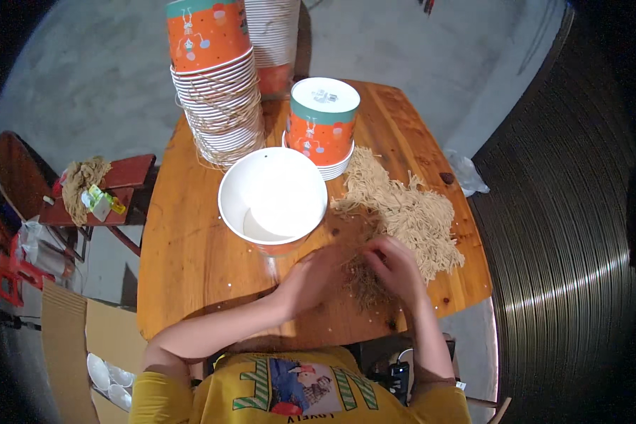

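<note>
1. Holding the left hand (312,281) and the right hand (396,267) near each other over the near right part of the brown wooden table (198,254).
2. Bending the right thumb and fingers close together beside a loose dark-brown tangle of thin strands (366,286); not showing clearly enough to tell whether clamped on any strand.
3. Blurring at the left fingers, so being unable to tell whether apart or together.
4. Having the tangle lying on the table, mostly between the hands, just left of a pale tan heap of stringy strands (424,219).
5. Facing an open white-lined round paper bucket (234,187) just beyond the left hand.
6. Having an upside-down orange-and-green paper bucket (321,138) standing farther off, right of a tall strand-draped bucket stack (215,106).
</note>
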A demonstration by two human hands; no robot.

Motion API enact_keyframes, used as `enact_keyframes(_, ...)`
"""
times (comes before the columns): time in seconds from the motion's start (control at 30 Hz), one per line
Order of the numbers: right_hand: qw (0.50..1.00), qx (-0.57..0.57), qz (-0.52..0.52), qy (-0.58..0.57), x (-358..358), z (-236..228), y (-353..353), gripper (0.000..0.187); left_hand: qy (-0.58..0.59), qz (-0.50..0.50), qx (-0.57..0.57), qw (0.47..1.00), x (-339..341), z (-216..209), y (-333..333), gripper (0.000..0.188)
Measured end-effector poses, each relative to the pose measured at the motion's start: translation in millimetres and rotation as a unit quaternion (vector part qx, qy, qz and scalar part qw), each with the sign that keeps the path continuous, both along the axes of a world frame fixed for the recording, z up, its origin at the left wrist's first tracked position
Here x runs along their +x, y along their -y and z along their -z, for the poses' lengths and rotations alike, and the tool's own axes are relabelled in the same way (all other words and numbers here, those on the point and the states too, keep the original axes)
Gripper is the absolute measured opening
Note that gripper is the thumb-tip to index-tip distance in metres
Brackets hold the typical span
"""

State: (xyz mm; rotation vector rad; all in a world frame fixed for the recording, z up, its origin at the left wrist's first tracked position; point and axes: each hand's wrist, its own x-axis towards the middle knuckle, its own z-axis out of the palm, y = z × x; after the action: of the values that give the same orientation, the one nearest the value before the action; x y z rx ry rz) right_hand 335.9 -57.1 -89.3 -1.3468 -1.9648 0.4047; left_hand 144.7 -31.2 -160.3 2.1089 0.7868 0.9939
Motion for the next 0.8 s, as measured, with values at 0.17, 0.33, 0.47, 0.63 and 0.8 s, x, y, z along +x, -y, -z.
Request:
enact_keyframes(0.17,0.993,0.048,-0.11,-0.004,-42.6,-20.3,7.4,0.013,-0.031,-0.033,-0.047,0.998,-56.8,-83.1,35.0,0.017)
enact_keyframes(0.33,0.982,-0.064,-0.167,-0.062,-81.3,-28.2,21.0,0.015,-0.116,-0.064,0.033,0.991,-80.6,-105.0,51.8,0.011)
enact_keyframes(0.47,0.985,-0.046,-0.156,-0.053,-100.9,-18.8,25.6,0.014,-0.085,-0.07,0.014,0.994,-107.6,-111.0,50.1,0.008)
enact_keyframes(0.63,0.976,-0.051,-0.05,-0.204,-111.2,-12.3,22.0,0.009,-0.171,-0.154,0.263,0.937,-111.5,-141.7,9.7,0.025)
enact_keyframes(0.8,0.974,-0.058,0.006,-0.217,-127.3,-2.3,10.0,0.005,-0.228,-0.044,0.164,0.959,-118.1,-132.0,-14.2,0.027)
